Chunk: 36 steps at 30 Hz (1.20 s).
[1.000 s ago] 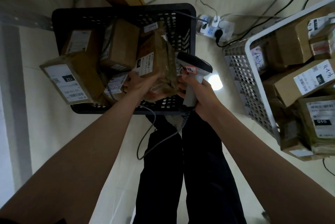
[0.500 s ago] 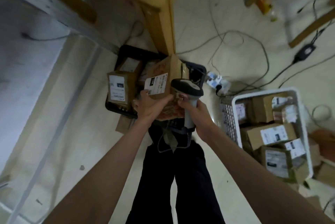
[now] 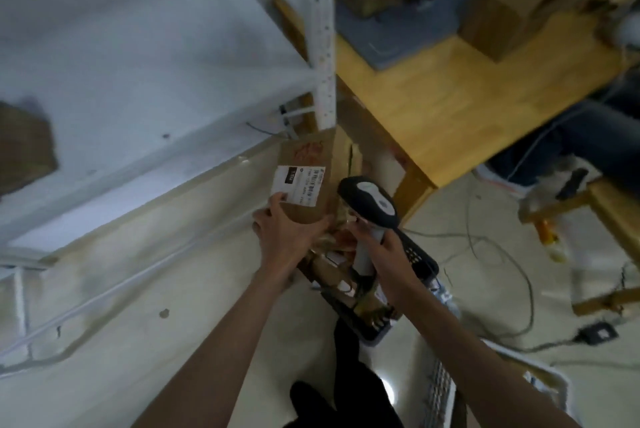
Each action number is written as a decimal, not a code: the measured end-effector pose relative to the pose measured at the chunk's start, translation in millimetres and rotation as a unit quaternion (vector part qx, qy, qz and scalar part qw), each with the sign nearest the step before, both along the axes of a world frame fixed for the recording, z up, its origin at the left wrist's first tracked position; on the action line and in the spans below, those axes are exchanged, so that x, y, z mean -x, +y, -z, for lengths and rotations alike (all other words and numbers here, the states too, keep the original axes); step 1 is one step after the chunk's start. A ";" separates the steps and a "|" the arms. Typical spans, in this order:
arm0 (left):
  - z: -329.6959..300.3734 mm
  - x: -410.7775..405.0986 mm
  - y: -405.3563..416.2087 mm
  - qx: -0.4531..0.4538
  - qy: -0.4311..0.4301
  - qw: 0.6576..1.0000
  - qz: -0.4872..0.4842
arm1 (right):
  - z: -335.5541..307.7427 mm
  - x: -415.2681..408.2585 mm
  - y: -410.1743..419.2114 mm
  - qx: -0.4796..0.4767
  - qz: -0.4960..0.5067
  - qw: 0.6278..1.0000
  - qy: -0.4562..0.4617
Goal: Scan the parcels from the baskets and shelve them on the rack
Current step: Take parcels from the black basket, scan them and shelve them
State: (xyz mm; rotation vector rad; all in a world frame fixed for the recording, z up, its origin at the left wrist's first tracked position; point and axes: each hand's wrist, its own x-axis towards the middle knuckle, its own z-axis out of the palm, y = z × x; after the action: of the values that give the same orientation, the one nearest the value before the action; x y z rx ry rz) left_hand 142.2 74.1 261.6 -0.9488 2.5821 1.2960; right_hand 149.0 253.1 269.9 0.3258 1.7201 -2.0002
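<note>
Your left hand [image 3: 289, 237] gripping a brown cardboard parcel [image 3: 310, 181] from below, white shipping label [image 3: 298, 185] facing you, parcel raised beside the white rack upright [image 3: 323, 39], your right hand [image 3: 382, 251] clenched round the barcode scanner [image 3: 369, 204] handle, scanner head just beside the parcel, black basket [image 3: 377, 334] of parcels on the floor beneath.

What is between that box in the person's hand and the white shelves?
Nothing visible. The left hand holds the parcel just below the white rack; its corner post is nearest, the shelf opening lies leftward.
</note>
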 end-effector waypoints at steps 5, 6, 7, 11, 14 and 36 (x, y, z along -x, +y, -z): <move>-58.9 -54.3 -79.5 0.136 0.092 0.986 0.024 | -58.6 -14.7 -62.6 -0.020 -0.106 0.991 0.084; -70.4 -66.9 -92.8 0.166 0.106 0.980 0.032 | -71.0 -18.9 -73.4 -0.020 -0.120 0.987 0.109; -82.0 -79.6 -105.6 0.199 0.117 0.972 0.041 | -83.8 -23.7 -84.2 -0.019 -0.133 0.982 0.131; -126.9 -126.0 -151.3 0.340 0.147 0.927 0.061 | -136.9 -41.5 -127.5 -0.038 -0.199 0.954 0.222; -158.5 -155.3 -183.3 0.397 0.161 0.903 0.042 | -173.5 -55.5 -156.0 -0.057 -0.236 0.928 0.284; -248.7 -227.1 -270.1 0.509 0.193 0.836 -0.071 | -261.6 -114.8 -232.1 -0.150 -0.305 0.842 0.420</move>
State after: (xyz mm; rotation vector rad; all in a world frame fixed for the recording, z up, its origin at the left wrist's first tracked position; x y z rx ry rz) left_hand 369.3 -195.9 510.3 -1.0499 3.6229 -0.0475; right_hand 263.8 21.1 531.5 -1.0444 2.2366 -1.4353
